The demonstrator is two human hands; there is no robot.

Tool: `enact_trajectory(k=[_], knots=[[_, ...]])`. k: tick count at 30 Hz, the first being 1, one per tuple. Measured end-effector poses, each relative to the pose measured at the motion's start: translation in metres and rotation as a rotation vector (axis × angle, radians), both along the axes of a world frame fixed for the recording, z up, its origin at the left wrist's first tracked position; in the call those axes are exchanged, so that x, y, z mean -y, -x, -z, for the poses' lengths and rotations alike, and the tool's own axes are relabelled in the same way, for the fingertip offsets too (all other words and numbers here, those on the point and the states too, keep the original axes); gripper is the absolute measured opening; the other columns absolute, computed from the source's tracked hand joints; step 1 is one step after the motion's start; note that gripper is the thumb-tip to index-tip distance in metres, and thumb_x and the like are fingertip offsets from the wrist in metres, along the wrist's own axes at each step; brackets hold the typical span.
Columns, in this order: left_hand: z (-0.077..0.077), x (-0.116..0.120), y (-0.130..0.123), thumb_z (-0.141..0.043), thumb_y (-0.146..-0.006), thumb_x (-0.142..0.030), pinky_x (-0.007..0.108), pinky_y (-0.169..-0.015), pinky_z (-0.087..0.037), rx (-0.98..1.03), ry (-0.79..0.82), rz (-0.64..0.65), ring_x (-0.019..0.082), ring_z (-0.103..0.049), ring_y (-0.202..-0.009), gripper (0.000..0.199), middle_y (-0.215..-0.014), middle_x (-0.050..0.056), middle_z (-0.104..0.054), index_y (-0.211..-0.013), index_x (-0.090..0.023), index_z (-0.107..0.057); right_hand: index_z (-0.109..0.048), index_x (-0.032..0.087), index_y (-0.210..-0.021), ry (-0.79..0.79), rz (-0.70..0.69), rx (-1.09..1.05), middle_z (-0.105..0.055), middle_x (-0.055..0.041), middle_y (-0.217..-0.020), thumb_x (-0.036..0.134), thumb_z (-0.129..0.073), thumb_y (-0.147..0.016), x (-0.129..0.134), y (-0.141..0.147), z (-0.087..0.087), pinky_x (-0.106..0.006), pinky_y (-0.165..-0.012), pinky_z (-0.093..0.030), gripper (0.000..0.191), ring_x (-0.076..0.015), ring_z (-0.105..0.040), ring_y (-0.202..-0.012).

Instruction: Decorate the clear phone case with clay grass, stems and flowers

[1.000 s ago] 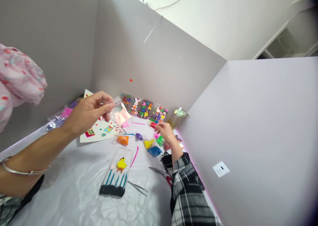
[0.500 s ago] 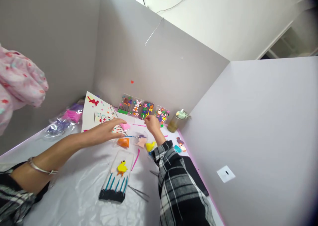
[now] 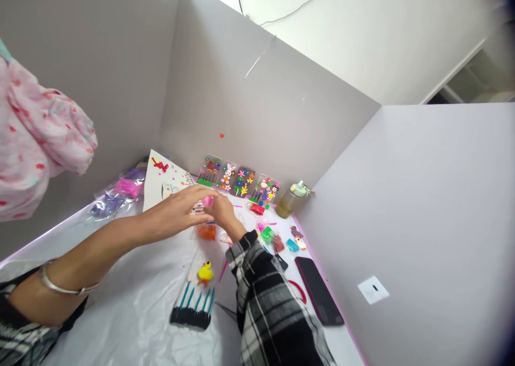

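Observation:
My left hand [image 3: 181,210] is stretched over the table, fingers extended, at the edge of the white decorated paper [image 3: 155,181]. Against its fingertips is my right hand [image 3: 221,210], its fingers bent together; a bit of pink [image 3: 208,200] shows beside them, and whether it is held is unclear. An orange clay packet [image 3: 206,232] lies just below the hands. Nearer me lies a clear phone case [image 3: 193,291] with a yellow clay duck [image 3: 205,273], teal strips and a black bottom edge. Tweezers [image 3: 226,309] lie partly under my right sleeve.
Decorated cases [image 3: 243,181] lean on the back wall beside a bottle [image 3: 290,199]. A dark phone [image 3: 319,291], red ring [image 3: 298,291] and green clay packet [image 3: 267,235] lie at right. Plastic bags [image 3: 116,194] sit at left.
My right hand has moved left to meet my left hand, uncovering the red and green packets and the phone on the right. The view has shifted slightly.

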State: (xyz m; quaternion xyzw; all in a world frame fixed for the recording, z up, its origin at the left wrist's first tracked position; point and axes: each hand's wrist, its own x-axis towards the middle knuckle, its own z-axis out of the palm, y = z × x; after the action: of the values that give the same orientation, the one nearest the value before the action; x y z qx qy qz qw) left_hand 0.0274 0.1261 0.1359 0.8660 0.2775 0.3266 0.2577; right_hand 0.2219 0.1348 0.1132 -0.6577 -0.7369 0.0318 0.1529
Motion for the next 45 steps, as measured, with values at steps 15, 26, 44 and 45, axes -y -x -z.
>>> enact_trajectory(k=[15,26,44,45], knots=[[-0.010,0.021,-0.013,-0.075,-0.084,-0.054,0.038,-0.098,-0.055,-0.128,0.222,0.139,0.032,-0.073,-0.119,0.053,-0.135,0.006,-0.081,-0.131,-0.030,-0.077,-0.061,0.019,-0.158,-0.108,0.387,-0.066,-0.065,-0.0218,-0.163,0.028,-0.071,-0.110,0.176,-0.133,-0.002,-0.062,-0.128,-0.050,0.050,-0.0400,-0.059,-0.155],[-0.012,0.030,-0.013,-0.076,-0.087,-0.050,0.037,-0.095,-0.055,-0.172,0.227,0.215,0.031,-0.073,-0.115,0.042,-0.127,0.005,-0.081,-0.124,-0.032,-0.078,-0.070,0.019,-0.146,0.281,0.993,0.125,-0.072,-0.0133,-0.150,0.042,-0.077,-0.111,0.233,-0.226,0.029,-0.057,-0.109,-0.064,0.042,-0.0326,-0.074,-0.130],[-0.019,0.038,-0.011,-0.076,-0.091,-0.048,0.039,-0.104,-0.053,-0.204,0.208,0.232,0.033,-0.071,-0.127,0.044,-0.137,0.005,-0.080,-0.132,-0.033,-0.077,-0.066,0.020,-0.153,0.320,1.031,0.140,-0.068,-0.0151,-0.156,0.051,-0.074,-0.111,0.243,-0.230,0.031,-0.061,-0.117,-0.059,0.053,-0.0357,-0.070,-0.139],[-0.018,0.037,-0.011,-0.076,-0.091,-0.049,0.039,-0.103,-0.053,-0.204,0.205,0.234,0.033,-0.071,-0.126,0.043,-0.137,0.005,-0.080,-0.131,-0.034,-0.077,-0.066,0.020,-0.154,0.315,1.024,0.138,-0.068,-0.0152,-0.157,0.050,-0.075,-0.111,0.244,-0.231,0.032,-0.061,-0.117,-0.058,0.053,-0.0359,-0.069,-0.140]])
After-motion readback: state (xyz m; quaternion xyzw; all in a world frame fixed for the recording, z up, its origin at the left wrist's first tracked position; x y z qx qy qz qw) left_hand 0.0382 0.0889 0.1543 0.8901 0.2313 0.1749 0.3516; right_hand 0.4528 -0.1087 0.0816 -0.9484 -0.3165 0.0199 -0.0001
